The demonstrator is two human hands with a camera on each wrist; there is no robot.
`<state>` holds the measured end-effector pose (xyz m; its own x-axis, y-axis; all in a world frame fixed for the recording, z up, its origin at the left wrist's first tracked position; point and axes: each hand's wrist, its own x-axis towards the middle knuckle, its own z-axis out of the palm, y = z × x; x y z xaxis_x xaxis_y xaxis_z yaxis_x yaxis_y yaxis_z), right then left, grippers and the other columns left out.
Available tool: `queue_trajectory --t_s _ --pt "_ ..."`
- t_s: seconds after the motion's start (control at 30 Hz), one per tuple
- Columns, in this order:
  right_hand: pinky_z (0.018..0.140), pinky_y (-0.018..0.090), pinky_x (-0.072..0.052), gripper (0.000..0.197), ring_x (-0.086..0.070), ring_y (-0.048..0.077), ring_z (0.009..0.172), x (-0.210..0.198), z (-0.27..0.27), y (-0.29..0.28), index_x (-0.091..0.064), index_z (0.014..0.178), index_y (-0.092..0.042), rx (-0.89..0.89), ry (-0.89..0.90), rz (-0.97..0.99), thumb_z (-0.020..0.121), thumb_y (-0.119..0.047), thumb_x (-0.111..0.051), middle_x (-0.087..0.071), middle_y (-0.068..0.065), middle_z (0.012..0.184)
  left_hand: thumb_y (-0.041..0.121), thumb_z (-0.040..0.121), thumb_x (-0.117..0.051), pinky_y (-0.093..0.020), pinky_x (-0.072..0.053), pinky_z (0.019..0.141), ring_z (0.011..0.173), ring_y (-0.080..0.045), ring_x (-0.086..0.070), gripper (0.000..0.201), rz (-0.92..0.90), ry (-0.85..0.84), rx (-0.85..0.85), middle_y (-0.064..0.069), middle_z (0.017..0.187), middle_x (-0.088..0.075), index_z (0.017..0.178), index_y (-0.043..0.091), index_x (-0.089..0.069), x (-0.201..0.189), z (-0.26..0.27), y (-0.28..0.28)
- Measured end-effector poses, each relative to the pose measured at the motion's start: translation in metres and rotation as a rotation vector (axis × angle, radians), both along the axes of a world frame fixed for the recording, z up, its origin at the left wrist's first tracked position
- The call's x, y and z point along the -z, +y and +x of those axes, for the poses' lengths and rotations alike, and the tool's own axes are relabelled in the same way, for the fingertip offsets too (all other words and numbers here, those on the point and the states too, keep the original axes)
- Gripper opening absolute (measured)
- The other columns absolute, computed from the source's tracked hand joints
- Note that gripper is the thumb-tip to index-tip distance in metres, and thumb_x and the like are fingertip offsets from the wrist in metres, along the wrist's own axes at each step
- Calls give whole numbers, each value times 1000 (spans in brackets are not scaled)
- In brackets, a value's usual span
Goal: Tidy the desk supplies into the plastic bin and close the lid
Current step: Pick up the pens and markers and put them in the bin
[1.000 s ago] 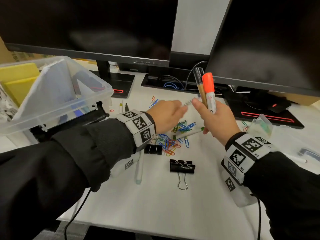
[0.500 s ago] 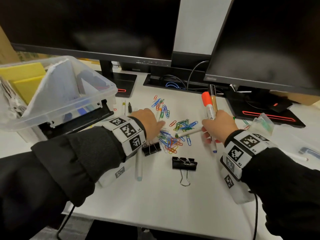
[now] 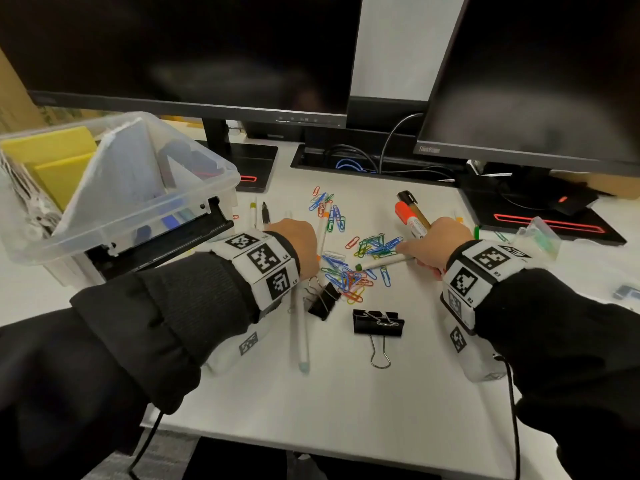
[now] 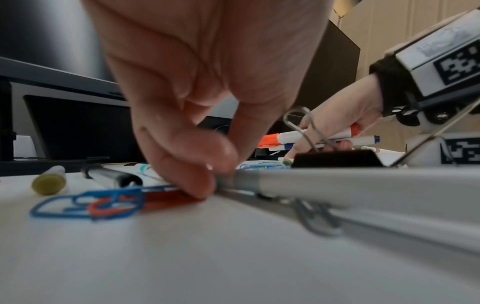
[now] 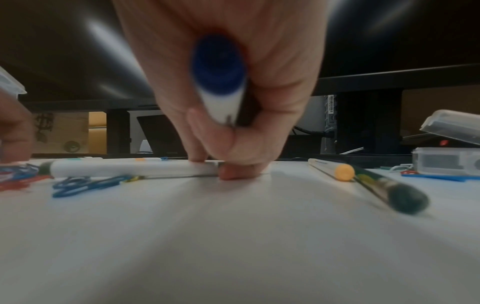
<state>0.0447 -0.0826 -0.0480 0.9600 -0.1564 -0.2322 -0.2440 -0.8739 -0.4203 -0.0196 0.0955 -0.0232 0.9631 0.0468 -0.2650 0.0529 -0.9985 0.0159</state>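
The clear plastic bin (image 3: 145,216) stands open at the left, tilted, with yellow pads and papers inside. My left hand (image 3: 306,249) is down on the desk; its thumb and fingertips (image 4: 205,185) pinch the far end of a long white pen (image 3: 300,329) that runs back under the wrist. My right hand (image 3: 420,251) grips a bundle of markers (image 3: 410,216), among them an orange-capped one and a blue-capped one (image 5: 218,67). Its fingertips (image 5: 231,172) also touch the end of a green-capped white pen (image 3: 381,263) lying on the desk. Coloured paper clips (image 3: 349,275) lie between the hands.
Two black binder clips (image 3: 378,322) (image 3: 323,301) lie in front of the paper clips. Thin pens (image 3: 265,213) lie beside the bin. A small clear box (image 3: 538,237) sits at the right. Two monitors (image 3: 194,53) stand behind, with cables between them.
My right hand came down from mid-air to the desk with the markers, which now tilt back. My left hand dropped from beside it to the white pen.
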Motion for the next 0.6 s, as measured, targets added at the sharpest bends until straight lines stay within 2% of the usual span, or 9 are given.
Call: queue_trajectory --t_s 0.1,0.17,0.23,0.3,0.37,0.43,0.53,0.6 --pt "47 23 -38 28 -45 16 52 -2 1 -1 -48 78 -8 2 5 -58 77 -26 -69 -60 10 85 20 89 -55 -26 -43 78 111 -25 -57 35 -77 -64 -32 -12 122 -57 119 3 -51 2 1 0" --pt "48 24 -38 34 -46 17 52 -4 1 -1 -39 69 -9 22 -17 -71 78 -25 -68 -57 9 77 24 87 -59 -25 -42 76 110 -24 -57 39 -108 -90 -39 -10 120 -58 120 5 -49 2 2 1" --pt "50 25 -39 39 -47 18 55 -5 0 0 -34 66 -11 39 -51 -60 80 -26 -67 -48 7 67 31 86 -61 -25 -41 71 95 -21 -58 40 -93 -81 -36 -7 100 -59 114 4 -51 2 2 2" --pt "52 25 -39 38 -46 17 56 -7 -1 0 -35 65 -11 51 -90 -29 83 -28 -64 -44 6 64 41 86 -59 -23 -42 63 70 -15 -51 35 -53 -59 -24 0 72 -48 97 8 -53 2 2 4" --pt "50 24 -37 33 -44 15 53 -8 -1 -1 -41 70 -8 56 -131 6 84 -31 -61 -43 5 63 47 87 -54 -23 -38 54 55 -10 -40 37 -8 -40 -15 2 62 -41 82 11 -46 4 1 5" --pt "48 23 -36 29 -43 14 52 -9 -2 -1 -44 82 -7 48 -168 40 85 -31 -58 -42 4 62 45 89 -50 -24 -37 55 52 -9 -37 38 9 -32 -7 2 61 -40 74 11 -40 4 2 6" --pt "47 23 -36 26 -44 14 52 -9 -3 1 -46 90 -7 44 -216 111 86 -31 -54 -44 3 63 29 91 -50 -20 -39 53 50 -9 -39 36 -24 -12 -1 2 59 -42 62 12 -36 2 2 4" --pt "50 26 -42 25 -47 15 54 -9 -2 3 -48 91 -7 52 -255 154 86 -31 -52 -46 3 63 23 90 -52 -20 -40 56 55 -13 -44 31 -23 -23 12 1 59 -41 65 9 -39 1 2 1"
